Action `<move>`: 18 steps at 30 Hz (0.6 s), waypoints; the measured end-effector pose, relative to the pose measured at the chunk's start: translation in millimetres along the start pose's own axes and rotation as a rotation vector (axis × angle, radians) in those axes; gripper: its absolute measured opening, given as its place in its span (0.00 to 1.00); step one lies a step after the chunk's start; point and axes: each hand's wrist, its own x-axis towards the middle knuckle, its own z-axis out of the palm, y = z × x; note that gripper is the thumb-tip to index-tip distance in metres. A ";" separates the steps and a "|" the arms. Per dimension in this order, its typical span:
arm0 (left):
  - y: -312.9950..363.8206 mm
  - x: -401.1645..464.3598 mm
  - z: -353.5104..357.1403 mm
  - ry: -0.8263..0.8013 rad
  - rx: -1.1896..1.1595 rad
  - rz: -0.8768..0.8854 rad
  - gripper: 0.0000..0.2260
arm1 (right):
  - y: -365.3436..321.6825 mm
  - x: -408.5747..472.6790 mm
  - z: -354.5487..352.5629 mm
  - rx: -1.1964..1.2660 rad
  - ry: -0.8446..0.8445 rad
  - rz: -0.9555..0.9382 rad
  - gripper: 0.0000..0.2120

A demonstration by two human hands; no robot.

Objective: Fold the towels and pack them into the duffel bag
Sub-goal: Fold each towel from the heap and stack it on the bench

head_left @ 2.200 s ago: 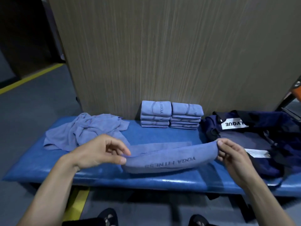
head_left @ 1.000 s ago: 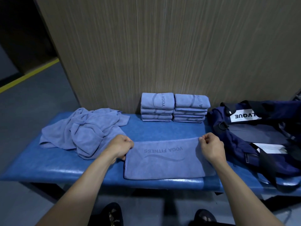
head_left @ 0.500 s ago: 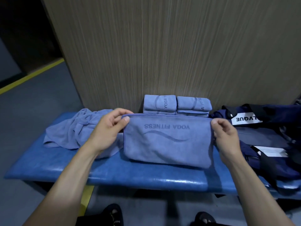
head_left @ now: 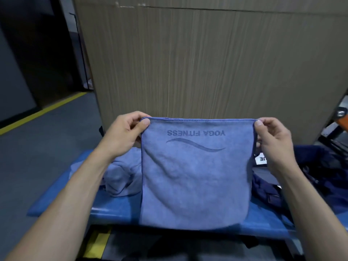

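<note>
A blue "YOGA FITNESS" towel (head_left: 195, 178), folded over, hangs upright in front of me above the bench. My left hand (head_left: 122, 134) pinches its top left corner and my right hand (head_left: 271, 136) pinches its top right corner. Behind the towel's left side lies a crumpled heap of unfolded blue towels (head_left: 122, 176). The navy duffel bag (head_left: 320, 172) sits open on the bench at the right, partly behind my right arm. The stacks of folded towels are hidden behind the held towel.
The blue padded bench (head_left: 113, 210) runs across the view, backed by a tall wood-grain panel (head_left: 207, 63). Grey floor with a yellow line (head_left: 43, 112) lies to the left. An orange and metal object (head_left: 340, 117) shows at the right edge.
The towel lay flat on the bench a second ago. Both hands took its far corners and lifted it, so it now hangs high in front of the folded stacks.
</note>
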 end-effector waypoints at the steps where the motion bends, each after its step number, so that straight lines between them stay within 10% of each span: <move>1: -4.2 3.6 -0.6 -0.009 0.092 -0.015 0.08 | 2.6 2.5 1.2 -0.021 -0.013 0.020 0.08; 5: -18.6 18.6 -1.7 0.018 0.611 0.053 0.06 | 16.6 14.8 5.3 -0.043 -0.059 0.101 0.08; 12: 0.7 23.5 -1.2 0.218 0.419 0.197 0.05 | 19.4 16.5 -8.2 0.094 -0.026 0.030 0.07; 18: -42.6 -36.7 6.3 -0.144 0.338 0.064 0.04 | 63.9 -44.6 -33.7 0.076 -0.153 0.176 0.11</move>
